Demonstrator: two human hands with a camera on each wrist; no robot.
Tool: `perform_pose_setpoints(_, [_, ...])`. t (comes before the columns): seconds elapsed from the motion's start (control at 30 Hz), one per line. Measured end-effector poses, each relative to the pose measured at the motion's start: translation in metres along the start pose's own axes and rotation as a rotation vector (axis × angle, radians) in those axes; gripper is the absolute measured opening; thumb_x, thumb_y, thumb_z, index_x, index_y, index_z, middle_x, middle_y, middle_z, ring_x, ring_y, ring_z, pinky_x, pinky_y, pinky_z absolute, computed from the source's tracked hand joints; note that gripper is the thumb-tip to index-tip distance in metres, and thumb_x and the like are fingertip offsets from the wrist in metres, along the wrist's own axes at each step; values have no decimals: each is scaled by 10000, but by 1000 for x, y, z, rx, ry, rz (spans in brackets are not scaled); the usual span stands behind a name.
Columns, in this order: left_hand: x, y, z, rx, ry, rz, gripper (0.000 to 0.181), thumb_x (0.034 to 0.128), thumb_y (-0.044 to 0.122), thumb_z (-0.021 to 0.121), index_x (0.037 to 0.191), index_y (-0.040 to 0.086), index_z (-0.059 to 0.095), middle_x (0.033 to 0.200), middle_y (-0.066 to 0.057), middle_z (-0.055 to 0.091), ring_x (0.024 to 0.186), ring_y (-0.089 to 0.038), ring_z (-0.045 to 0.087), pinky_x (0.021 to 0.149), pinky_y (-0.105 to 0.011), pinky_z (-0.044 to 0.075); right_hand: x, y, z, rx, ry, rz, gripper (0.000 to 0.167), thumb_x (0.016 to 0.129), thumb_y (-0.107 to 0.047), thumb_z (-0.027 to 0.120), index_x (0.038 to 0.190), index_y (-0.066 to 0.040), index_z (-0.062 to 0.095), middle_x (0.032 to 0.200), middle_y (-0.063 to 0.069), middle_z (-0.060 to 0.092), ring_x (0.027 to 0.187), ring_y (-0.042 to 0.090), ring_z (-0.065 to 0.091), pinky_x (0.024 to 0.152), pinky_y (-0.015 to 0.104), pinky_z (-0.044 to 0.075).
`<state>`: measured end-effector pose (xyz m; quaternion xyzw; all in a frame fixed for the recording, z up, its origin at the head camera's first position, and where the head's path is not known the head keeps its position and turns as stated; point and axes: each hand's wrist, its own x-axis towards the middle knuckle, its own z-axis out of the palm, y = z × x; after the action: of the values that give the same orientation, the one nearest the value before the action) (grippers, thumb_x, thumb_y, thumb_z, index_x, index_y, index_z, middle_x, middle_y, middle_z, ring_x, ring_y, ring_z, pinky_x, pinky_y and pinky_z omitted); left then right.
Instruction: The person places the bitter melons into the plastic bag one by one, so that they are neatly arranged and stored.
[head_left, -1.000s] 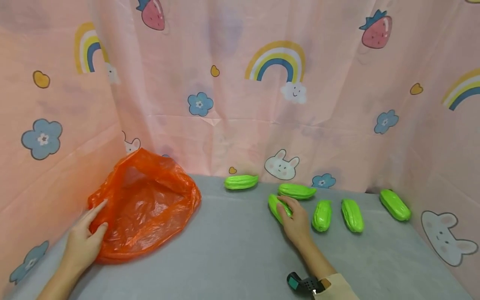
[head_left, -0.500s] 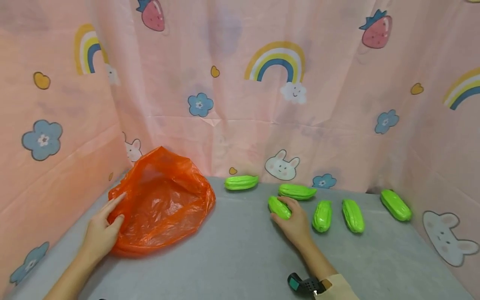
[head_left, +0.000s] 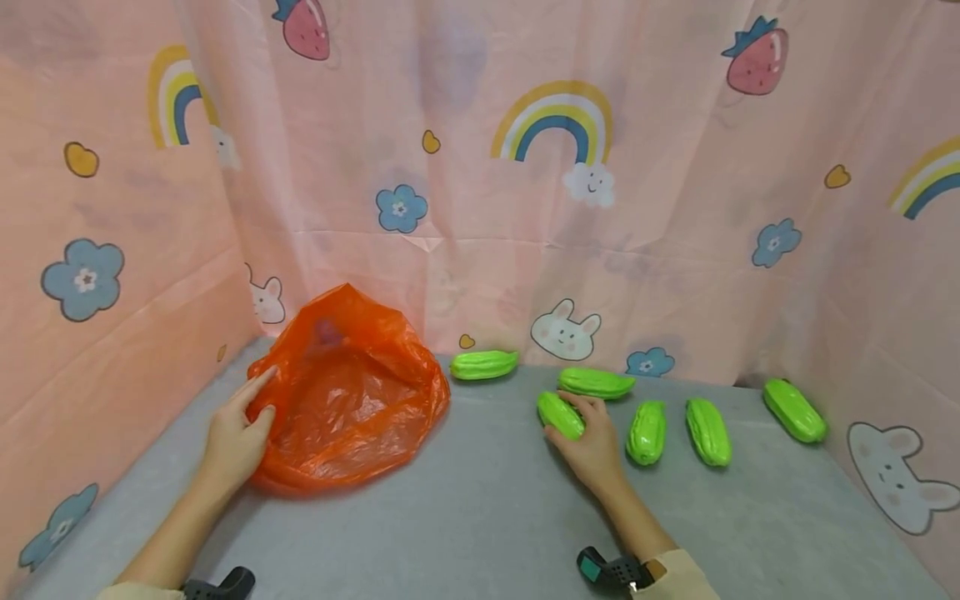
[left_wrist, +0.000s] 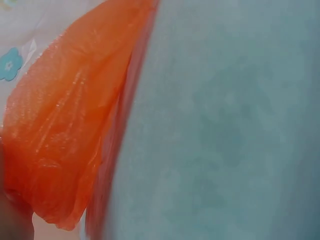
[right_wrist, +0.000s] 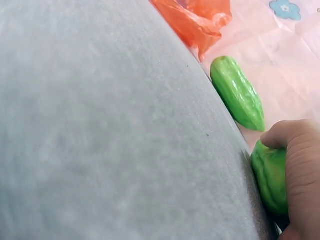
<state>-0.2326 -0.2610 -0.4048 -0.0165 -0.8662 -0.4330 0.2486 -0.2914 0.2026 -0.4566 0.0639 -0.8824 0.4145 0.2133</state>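
An orange plastic bag (head_left: 352, 400) stands on the grey table with its mouth gaping toward the camera. My left hand (head_left: 236, 437) pinches its left rim between thumb and fingers; in the left wrist view the bag (left_wrist: 60, 130) fills the left side. My right hand (head_left: 592, 442) grips a green ridged vegetable (head_left: 559, 415), thumb on the near side and fingers over the far side. In the right wrist view that vegetable (right_wrist: 270, 175) lies under my right hand (right_wrist: 305, 175), partly hidden by it.
Green vegetables lie behind the right hand (head_left: 596, 382), to its right (head_left: 647, 433) (head_left: 708, 432), at the far right (head_left: 795, 410), and beside the bag (head_left: 484, 364). A pink patterned curtain (head_left: 480, 275) stands behind and at both sides.
My left hand has moved right and slightly away from me, and the bag has shifted with it. My right thumb has moved to the near side of the vegetable, which has barely shifted.
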Motion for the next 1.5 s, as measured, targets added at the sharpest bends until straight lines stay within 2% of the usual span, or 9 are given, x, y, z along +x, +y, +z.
perform_pose_setpoints(0.1, [7,3,4,-3,-4,-18,518,984,13,486,1500,58,481,1516,-281,463,966,-329,697,895,-397,579,1,0,-1,6,27,-14,561,782,-107,809,1314,-41,644,1246,233,563,1107,378,577,918,471,428])
perform_pose_setpoints(0.2, [16,3,5,-17,22,-62,508,995,53,483,1500,102,495,1079,-253,665,444,-130,457,454,-261,444,3,-1,-2,4,55,-12,530,800,-109,795,1305,-38,651,1237,225,581,1096,367,586,905,458,431])
perform_pose_setpoints(0.27, [19,1,5,-46,57,-94,499,998,65,476,1492,119,510,926,-194,605,374,-74,312,386,-242,338,6,-2,-3,7,57,-18,515,817,-116,783,1309,-45,649,1249,218,591,1111,366,589,915,466,438])
perform_pose_setpoints(0.33, [20,-3,3,-70,89,-125,499,987,51,490,1479,119,528,918,-187,603,436,-27,353,429,-206,353,9,-3,-2,5,41,-22,508,835,-134,772,1320,-58,643,1275,210,598,1140,362,591,938,476,445])
perform_pose_setpoints(0.47, [13,-14,2,-123,82,-176,497,992,61,541,1485,119,520,1489,-189,519,1064,-38,625,790,-38,437,11,-5,-1,10,10,-32,510,852,-158,762,1336,-61,635,1312,208,613,1178,364,592,967,493,449])
perform_pose_setpoints(0.57, [8,-17,4,-166,71,-192,452,1002,121,584,1453,92,553,1586,-185,413,1489,-212,373,1043,-5,277,10,-5,-2,11,13,-22,506,859,-168,754,1339,-61,636,1315,208,619,1175,364,596,956,492,449])
perform_pose_setpoints(0.73, [1,-21,9,-184,54,-168,388,994,134,614,1359,4,620,1575,-253,403,1501,-408,326,1113,-66,248,8,-2,-5,19,21,-5,470,894,-174,724,1342,-68,634,1344,208,618,1250,376,577,1031,528,435])
perform_pose_setpoints(1.07, [-8,-23,15,-110,44,-125,401,980,108,619,1376,46,613,1443,-245,560,1366,-334,477,923,61,267,3,3,-5,56,12,16,392,972,-209,650,1345,-88,648,1378,183,634,1321,370,560,1119,549,411])
perform_pose_setpoints(1.5, [-7,-26,14,-118,-1,-172,447,1003,132,581,1442,54,545,1503,-248,494,1387,-360,440,889,61,255,2,-2,-6,145,2,-9,339,1032,-246,572,1326,-112,675,1403,99,636,1349,263,553,1136,413,384])
